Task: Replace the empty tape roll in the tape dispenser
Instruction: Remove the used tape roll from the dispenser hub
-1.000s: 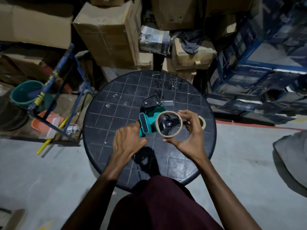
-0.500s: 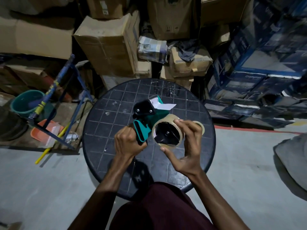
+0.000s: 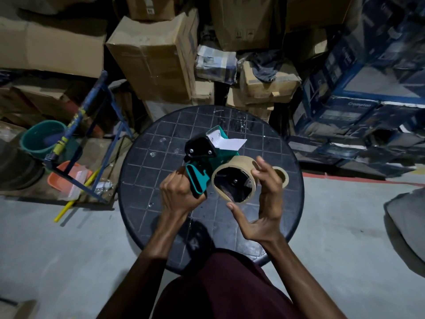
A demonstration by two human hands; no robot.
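Tape dispenser (image 3: 207, 157), teal — handle gripped in my left hand (image 3: 178, 194), held above the round table (image 3: 142, 180). Tape roll (image 3: 234, 180) on its hub — pinched by my right hand (image 3: 264, 203), thumb below, fingers over the top. Second roll (image 3: 281, 176) just behind those fingers.

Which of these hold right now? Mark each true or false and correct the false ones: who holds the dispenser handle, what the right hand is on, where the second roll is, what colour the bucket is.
1. The left hand grips the teal tape dispenser by its handle. True.
2. The right hand is empty. False: its fingers and thumb hold the cardboard tape core on the dispenser.
3. A second roll lies on the round table, behind the right hand. True.
4. The bucket is orange. False: it is green.
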